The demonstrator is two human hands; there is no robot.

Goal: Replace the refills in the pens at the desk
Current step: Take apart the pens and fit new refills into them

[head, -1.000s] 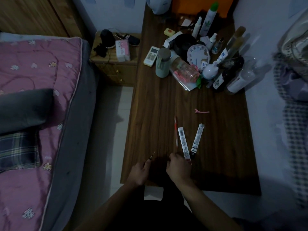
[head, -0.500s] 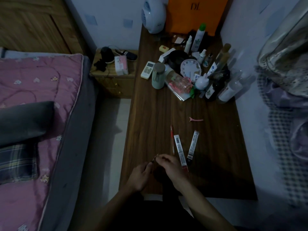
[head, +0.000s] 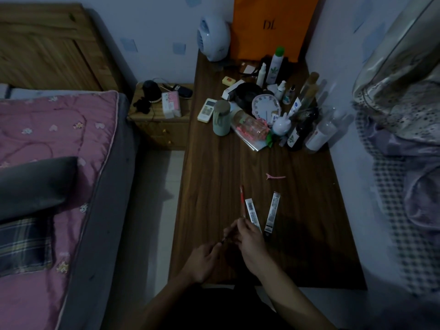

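Observation:
A thin dark pen (head: 227, 235) is held between both hands just above the near part of the brown desk (head: 214, 182). My left hand (head: 202, 260) pinches its lower end and my right hand (head: 250, 241) grips its upper end. A red pen (head: 242, 201) lies on the desk just beyond my right hand. Two refill packets lie beside it: one white with a barcode (head: 252, 211), one darker packet (head: 272, 214) to the right. Which pen part each hand holds is too dark to tell.
A pink hair clip (head: 276, 177) lies mid-desk. The far desk is crowded with bottles, a clock (head: 265, 108), a green cup (head: 221, 117), a remote (head: 206, 110) and an orange bag (head: 271, 25). A bed (head: 59, 151) and nightstand (head: 162, 120) stand left; bedding is piled right.
My right hand left the packets on the desk and came over to the pen in my left hand; both hands now hold it. The view tilted upward.

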